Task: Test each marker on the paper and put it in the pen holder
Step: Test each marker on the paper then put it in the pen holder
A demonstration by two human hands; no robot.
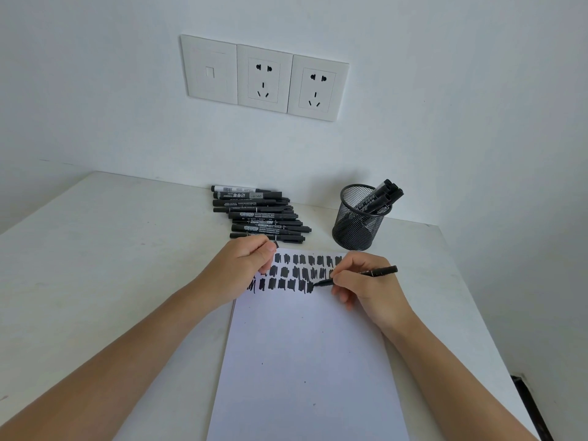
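Note:
A white sheet of paper (305,345) lies on the table with several black test scribbles (296,275) in rows across its top. My right hand (366,288) holds a black marker (378,271) like a pen, its tip touching the paper at the end of the lowest row. My left hand (241,265) rests with curled fingers on the paper's top left corner; a small dark piece, apparently the marker's cap (276,244), shows at the thumb. Behind it lies a row of several black markers (261,214). The black mesh pen holder (356,224) stands at the back right with a few markers (386,192) inside.
The white table (95,249) stands against a white wall with a strip of sockets (264,78). The table's right edge (471,297) runs close beside the pen holder and my right arm. A dark strip (531,405) shows on the floor at the lower right.

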